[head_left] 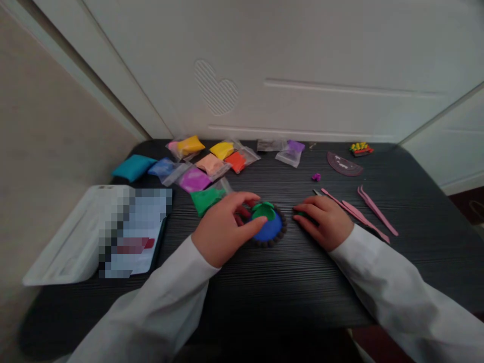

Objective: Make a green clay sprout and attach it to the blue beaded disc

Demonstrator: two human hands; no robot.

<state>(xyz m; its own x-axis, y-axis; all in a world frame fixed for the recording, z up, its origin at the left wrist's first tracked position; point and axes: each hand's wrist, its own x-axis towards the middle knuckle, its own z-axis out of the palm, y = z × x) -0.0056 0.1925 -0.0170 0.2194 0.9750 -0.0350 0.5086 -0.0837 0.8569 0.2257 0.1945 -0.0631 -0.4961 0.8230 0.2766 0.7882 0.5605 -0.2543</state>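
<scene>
A blue clay disc [270, 230] edged with dark clay beads lies on the black table. At its far left side sits a green clay cup with petal-like edges [263, 211]. My left hand [229, 226] curls around that green cup, thumb at the near side and index finger at the far side. To the right of the disc, my right hand [325, 220] rests low on the table with bent fingers. A small bit of green clay [301, 214] shows between its fingertips, mostly hidden by them.
Bags of coloured clay, such as a green bag [205, 200], line the back left. A phone [138, 237] and white case [75, 237] lie left. Pink tweezers [378, 212], a pink tool [363, 219], a clear half-round template [343, 164] and purple clay [316, 177] lie right.
</scene>
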